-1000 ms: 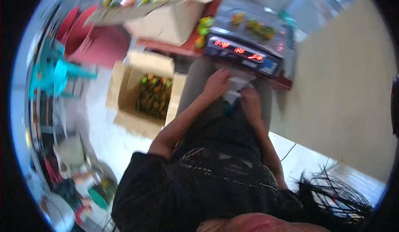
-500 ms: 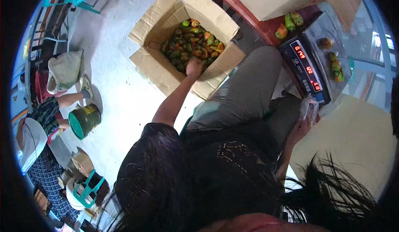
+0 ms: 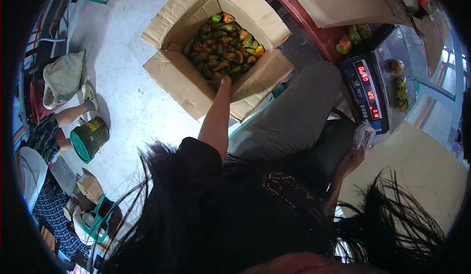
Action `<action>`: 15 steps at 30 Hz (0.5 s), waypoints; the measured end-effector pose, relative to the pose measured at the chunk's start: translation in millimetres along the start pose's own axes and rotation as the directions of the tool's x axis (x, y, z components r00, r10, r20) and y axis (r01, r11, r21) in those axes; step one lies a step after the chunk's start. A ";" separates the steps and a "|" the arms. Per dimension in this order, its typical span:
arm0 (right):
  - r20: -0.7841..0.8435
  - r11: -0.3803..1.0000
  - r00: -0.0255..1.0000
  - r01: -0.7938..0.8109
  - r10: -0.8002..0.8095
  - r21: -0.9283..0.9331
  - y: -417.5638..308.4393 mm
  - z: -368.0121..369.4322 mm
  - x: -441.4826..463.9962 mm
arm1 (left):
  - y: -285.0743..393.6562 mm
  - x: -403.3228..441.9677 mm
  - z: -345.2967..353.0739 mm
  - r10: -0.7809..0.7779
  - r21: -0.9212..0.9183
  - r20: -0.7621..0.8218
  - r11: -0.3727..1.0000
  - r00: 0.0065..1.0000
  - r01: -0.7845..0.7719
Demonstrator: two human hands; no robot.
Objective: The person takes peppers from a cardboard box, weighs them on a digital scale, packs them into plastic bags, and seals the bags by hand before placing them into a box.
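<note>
An open cardboard box point(image 3: 171, 75) holds many green, orange and red peppers point(image 3: 228, 43). My left hand point(image 3: 222, 81) reaches into the box at the near edge of the peppers, its fingers hidden among them. Over at the right, my right hand point(image 3: 354, 160) is closed on a clear plastic bag point(image 3: 364, 136), just below the scale. The digital scale point(image 3: 360, 85) shows lit red digits. On its metal plate lie a small orange-brown pepper point(image 3: 397, 67) and a short row of peppers point(image 3: 402, 95).
More peppers point(image 3: 351, 39) lie beside the scale on a red surface point(image 3: 309, 21), near another cardboard box point(image 3: 338, 1). A tan board point(image 3: 417, 171) is at the right. At the left are a green bucket point(image 3: 90, 139), a sack point(image 3: 64, 78) and another person's leg point(image 3: 71, 113).
From both hands together below the scale, my left hand has moved into the pepper box and gone deeper. My right hand has moved right with the bag. The view has turned.
</note>
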State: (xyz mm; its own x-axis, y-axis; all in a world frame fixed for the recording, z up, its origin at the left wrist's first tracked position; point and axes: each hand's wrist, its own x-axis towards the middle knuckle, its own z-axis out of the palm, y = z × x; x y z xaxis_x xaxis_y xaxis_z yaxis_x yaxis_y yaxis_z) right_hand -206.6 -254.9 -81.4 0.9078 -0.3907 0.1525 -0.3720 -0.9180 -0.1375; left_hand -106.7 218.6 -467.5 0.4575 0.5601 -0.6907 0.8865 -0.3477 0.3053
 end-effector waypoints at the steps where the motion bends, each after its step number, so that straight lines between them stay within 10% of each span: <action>1: -0.002 1.000 1.000 -0.018 0.018 0.022 -1.1 -1.1 -0.5 | -5.3 4.5 -4.0 -0.036 -0.147 0.065 0.988 0.997 0.045; 6: -0.009 0.999 1.000 0.006 -0.006 0.038 16.9 8.9 -1.0 | -11.9 5.9 -23.0 -0.094 -0.684 0.497 0.569 0.862 0.456; 7: -0.017 0.999 1.000 0.023 -0.022 0.023 17.5 9.0 -1.6 | -3.1 -6.5 -30.5 -0.094 -0.607 0.451 0.697 0.888 0.382; 15: 0.023 1.000 1.000 0.004 -0.004 0.025 9.7 2.3 0.9 | -17.0 0.5 -27.3 0.130 -0.916 0.336 0.275 0.933 0.291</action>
State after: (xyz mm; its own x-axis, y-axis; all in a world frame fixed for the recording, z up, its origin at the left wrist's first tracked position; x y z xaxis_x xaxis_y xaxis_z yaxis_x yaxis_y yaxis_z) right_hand -208.9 -264.1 -84.8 0.9134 -0.3853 0.1310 -0.3638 -0.9173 -0.1617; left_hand -119.7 245.3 -455.1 0.5189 0.2250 -0.8247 0.4406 0.7564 0.4835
